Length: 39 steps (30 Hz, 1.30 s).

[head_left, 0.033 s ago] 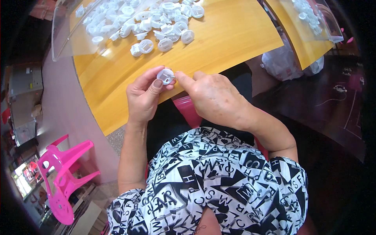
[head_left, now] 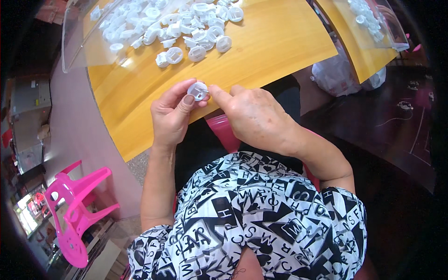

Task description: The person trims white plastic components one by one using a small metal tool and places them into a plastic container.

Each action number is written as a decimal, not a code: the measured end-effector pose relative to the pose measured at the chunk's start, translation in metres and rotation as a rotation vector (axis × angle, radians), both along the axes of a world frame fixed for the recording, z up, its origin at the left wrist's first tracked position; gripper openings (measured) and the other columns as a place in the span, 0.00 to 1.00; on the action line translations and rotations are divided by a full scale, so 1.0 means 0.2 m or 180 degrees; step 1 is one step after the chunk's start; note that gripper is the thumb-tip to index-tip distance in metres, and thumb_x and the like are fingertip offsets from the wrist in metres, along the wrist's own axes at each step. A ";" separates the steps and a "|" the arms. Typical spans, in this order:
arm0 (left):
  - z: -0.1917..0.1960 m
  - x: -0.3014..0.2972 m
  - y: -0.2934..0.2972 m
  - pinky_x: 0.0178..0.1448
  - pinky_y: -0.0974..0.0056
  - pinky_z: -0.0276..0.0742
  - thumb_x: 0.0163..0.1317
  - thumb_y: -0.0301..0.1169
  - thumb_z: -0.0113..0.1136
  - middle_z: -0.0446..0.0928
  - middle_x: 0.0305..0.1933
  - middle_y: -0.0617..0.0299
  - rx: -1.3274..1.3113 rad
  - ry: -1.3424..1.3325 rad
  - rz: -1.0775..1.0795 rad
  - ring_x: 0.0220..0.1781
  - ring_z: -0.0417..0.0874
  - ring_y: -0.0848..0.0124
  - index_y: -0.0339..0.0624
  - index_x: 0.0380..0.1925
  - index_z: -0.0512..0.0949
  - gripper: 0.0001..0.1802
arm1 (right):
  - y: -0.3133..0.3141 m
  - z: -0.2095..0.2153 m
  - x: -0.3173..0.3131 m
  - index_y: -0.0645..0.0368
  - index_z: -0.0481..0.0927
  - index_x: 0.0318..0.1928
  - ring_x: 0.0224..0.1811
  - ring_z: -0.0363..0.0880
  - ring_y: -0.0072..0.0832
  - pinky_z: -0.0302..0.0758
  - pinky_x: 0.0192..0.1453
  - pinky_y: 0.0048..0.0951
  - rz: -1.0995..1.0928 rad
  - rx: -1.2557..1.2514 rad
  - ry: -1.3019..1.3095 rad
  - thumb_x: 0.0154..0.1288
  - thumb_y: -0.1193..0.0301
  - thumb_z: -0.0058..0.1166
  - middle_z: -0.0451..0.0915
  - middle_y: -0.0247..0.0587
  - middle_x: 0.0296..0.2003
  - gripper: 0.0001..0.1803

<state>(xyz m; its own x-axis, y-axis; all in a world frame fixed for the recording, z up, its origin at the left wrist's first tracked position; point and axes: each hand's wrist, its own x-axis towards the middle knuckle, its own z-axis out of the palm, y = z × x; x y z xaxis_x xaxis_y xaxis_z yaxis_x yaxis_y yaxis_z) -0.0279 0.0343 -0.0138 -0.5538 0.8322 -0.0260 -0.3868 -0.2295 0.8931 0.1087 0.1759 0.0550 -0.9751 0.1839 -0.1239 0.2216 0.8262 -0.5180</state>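
At centre frame, above a black-and-white patterned top (head_left: 252, 219), the left hand (head_left: 171, 116) pinches a small round white plastic cap (head_left: 198, 91) between thumb and curled fingers, while the right hand (head_left: 254, 116) presses its fingertips together against the cap's right edge. The piece looks light, rigid and smooth, likely slippery, and best gripped by its rim. Beyond, toward the upper frame, a heap of similar white pieces (head_left: 172, 25) covers the yellow wooden table (head_left: 280, 42).

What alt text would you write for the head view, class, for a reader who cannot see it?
Both hands, left hand and right hand, hold a small round white plastic part over a yellow table; more white parts lie heaped beyond.
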 end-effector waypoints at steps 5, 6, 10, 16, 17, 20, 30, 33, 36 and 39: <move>-0.01 0.00 -0.01 0.50 0.64 0.82 0.64 0.22 0.57 0.79 0.48 0.48 -0.0089 0.0049 0.0035 0.45 0.83 0.64 0.29 0.53 0.74 0.17 | -0.02 -0.01 -0.01 0.65 0.70 0.51 0.29 0.80 0.50 0.78 0.33 0.42 -0.0019 0.0095 0.0035 0.55 0.78 0.51 0.77 0.55 0.27 0.21; -0.01 0.00 -0.01 0.50 0.64 0.82 0.64 0.22 0.57 0.79 0.48 0.48 -0.0085 0.0049 0.0032 0.45 0.83 0.64 0.29 0.53 0.74 0.17 | -0.02 -0.01 -0.01 0.65 0.70 0.51 0.29 0.80 0.50 0.78 0.33 0.42 -0.0021 0.0099 0.0035 0.55 0.78 0.51 0.77 0.55 0.27 0.21; -0.03 0.00 -0.01 0.49 0.64 0.82 0.63 0.21 0.57 0.78 0.49 0.48 -0.0056 0.0254 0.0054 0.44 0.83 0.64 0.30 0.51 0.76 0.16 | -0.03 0.00 -0.02 0.65 0.70 0.50 0.29 0.81 0.50 0.78 0.32 0.42 0.0033 0.0265 0.0002 0.55 0.78 0.51 0.78 0.54 0.27 0.19; -0.01 0.00 -0.02 0.49 0.65 0.82 0.63 0.20 0.57 0.77 0.48 0.49 -0.0165 0.0568 0.0044 0.41 0.83 0.65 0.29 0.49 0.77 0.14 | 0.07 -0.01 -0.07 0.62 0.72 0.47 0.29 0.80 0.50 0.76 0.33 0.45 0.0368 -0.0141 -0.0225 0.55 0.78 0.50 0.79 0.54 0.26 0.17; 0.00 0.00 -0.03 0.48 0.65 0.82 0.63 0.20 0.57 0.77 0.48 0.49 -0.0201 0.0585 0.0001 0.41 0.84 0.65 0.29 0.49 0.77 0.14 | 0.08 -0.02 -0.07 0.61 0.73 0.46 0.30 0.80 0.50 0.76 0.34 0.45 0.0494 -0.0296 -0.0249 0.55 0.78 0.49 0.79 0.54 0.26 0.16; 0.00 0.00 -0.02 0.48 0.65 0.82 0.63 0.20 0.57 0.78 0.47 0.48 -0.0359 0.0371 0.0020 0.42 0.84 0.66 0.28 0.50 0.76 0.15 | 0.08 -0.06 -0.07 0.63 0.75 0.46 0.31 0.80 0.51 0.75 0.36 0.44 0.0388 -0.0519 0.0033 0.59 0.79 0.47 0.79 0.57 0.27 0.14; 0.01 0.01 0.01 0.50 0.66 0.83 0.63 0.22 0.58 0.80 0.46 0.49 -0.0095 -0.0170 0.0554 0.43 0.84 0.66 0.27 0.52 0.74 0.17 | -0.02 -0.09 -0.05 0.64 0.72 0.58 0.30 0.80 0.42 0.76 0.37 0.31 -0.0371 -0.1510 0.0606 0.62 0.83 0.43 0.78 0.58 0.29 0.22; 0.01 0.01 0.01 0.50 0.66 0.82 0.62 0.21 0.59 0.80 0.46 0.50 -0.0190 -0.0166 0.0542 0.43 0.84 0.67 0.27 0.51 0.74 0.17 | -0.04 -0.13 -0.05 0.66 0.71 0.59 0.32 0.81 0.43 0.76 0.39 0.32 -0.0397 -0.1379 0.0655 0.61 0.84 0.44 0.78 0.60 0.31 0.23; 0.00 0.02 0.02 0.50 0.66 0.82 0.62 0.20 0.59 0.80 0.46 0.51 -0.0195 -0.0031 0.0631 0.43 0.84 0.68 0.27 0.51 0.74 0.17 | -0.06 -0.18 -0.06 0.69 0.71 0.56 0.32 0.81 0.49 0.76 0.37 0.39 -0.0374 -0.1157 0.0940 0.61 0.82 0.46 0.78 0.61 0.30 0.21; -0.01 0.03 0.02 0.49 0.67 0.81 0.62 0.20 0.60 0.81 0.45 0.51 -0.0175 0.0055 0.0733 0.42 0.84 0.69 0.27 0.51 0.74 0.17 | -0.08 -0.21 -0.07 0.72 0.71 0.54 0.31 0.79 0.53 0.76 0.35 0.47 -0.0333 -0.1040 0.1149 0.61 0.79 0.47 0.78 0.61 0.28 0.19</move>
